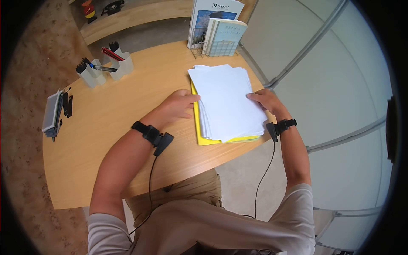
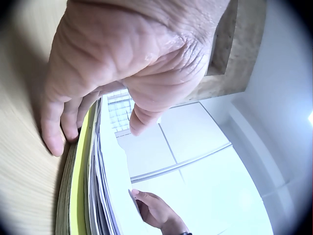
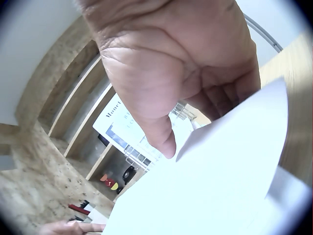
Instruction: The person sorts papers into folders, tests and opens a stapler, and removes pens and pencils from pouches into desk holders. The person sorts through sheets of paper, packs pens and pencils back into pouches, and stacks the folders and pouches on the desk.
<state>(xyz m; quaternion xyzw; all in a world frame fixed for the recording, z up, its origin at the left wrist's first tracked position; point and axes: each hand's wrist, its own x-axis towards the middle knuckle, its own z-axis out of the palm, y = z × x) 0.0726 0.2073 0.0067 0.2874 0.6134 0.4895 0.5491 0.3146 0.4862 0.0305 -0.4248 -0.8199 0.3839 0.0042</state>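
A fanned stack of white paper sheets (image 1: pixel 225 100) lies on a yellow folder (image 1: pixel 196 123) on the desk. My left hand (image 1: pixel 178 104) is at the stack's left side. In the left wrist view its fingers (image 2: pixel 55 127) reach down along the layered edge, and its thumb (image 2: pixel 142 120) is held apart over the paper. On the opposite side, my right hand (image 1: pixel 267 101) pinches the right edge of the sheets, thumb on top and the other fingers below. The paper (image 3: pixel 205 181) bends upward near that hand in the right wrist view.
A wire rack (image 1: pixel 216 49) of books, one titled Monet, stands at the desk's back edge. White pen holders (image 1: pixel 92 77) are at the back left; a black stapler (image 1: pixel 67 105) and a clear pouch (image 1: pixel 52 111) lie at the left edge. White partition panels (image 1: pixel 340 85) flank the right.
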